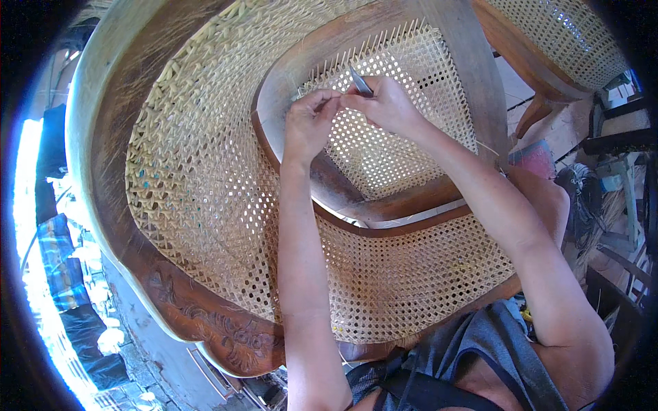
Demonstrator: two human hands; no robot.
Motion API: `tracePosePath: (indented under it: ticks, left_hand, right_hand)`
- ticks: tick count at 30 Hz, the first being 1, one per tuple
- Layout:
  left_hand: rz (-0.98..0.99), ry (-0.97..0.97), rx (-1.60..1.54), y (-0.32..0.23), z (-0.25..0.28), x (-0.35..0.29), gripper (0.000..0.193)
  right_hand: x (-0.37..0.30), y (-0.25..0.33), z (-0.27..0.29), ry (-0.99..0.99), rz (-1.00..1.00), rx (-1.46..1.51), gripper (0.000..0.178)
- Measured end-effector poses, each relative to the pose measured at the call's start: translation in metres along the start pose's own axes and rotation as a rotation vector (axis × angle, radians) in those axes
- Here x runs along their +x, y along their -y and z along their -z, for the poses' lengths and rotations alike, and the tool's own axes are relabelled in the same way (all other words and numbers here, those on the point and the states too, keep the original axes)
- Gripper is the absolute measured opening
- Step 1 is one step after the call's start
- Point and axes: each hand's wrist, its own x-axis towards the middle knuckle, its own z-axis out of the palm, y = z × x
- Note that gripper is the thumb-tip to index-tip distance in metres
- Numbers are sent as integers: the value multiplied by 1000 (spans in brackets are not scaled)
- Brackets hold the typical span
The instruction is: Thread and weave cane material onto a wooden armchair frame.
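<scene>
A wooden chair with woven cane panels fills the middle of the head view. My two hands meet over the far left edge of its cane seat panel. The fingers of my left hand are pinched together, but what lies between them is too small to make out. My right hand is closed round a small knife, its grey pointed blade sticking up past the fingers. Right thumb and fingertips touch the left fingertips. Several loose cane ends stand up along the panel's far edge, just beyond my hands.
The chair's curved cane back wraps round the left and near side, with a carved wooden rail below it. Another cane chair stands at the far right. Dark wooden pieces and a bundle of fibres are at right.
</scene>
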Motion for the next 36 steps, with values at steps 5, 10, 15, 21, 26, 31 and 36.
tracePosePath:
  ticks: [5,10,15,21,26,31,36]
  left_hand:
    - [197,85,135,-6,9,8,16]
    - [-51,-54,638,-5,20,26,18]
    - [-43,-126,974,-1,32,43,18]
    - [-175,-116,1002,7,32,57,14]
    - [-281,-98,895,13,44,60,13]
    - [-339,-15,755,13,51,59,15]
    - [-319,80,776,8,52,61,19]
  right_hand:
    - [14,-17,3,-87,125,-136,25]
    - [27,-31,-5,-77,45,-415,28]
    - [34,0,-14,189,-234,-227,31]
    - [47,-4,-16,298,-241,-222,31]
    - [56,-1,-29,246,-332,-189,29]
    - [50,-20,-39,167,-226,-230,25]
    - [49,-24,-40,157,-152,-312,37]
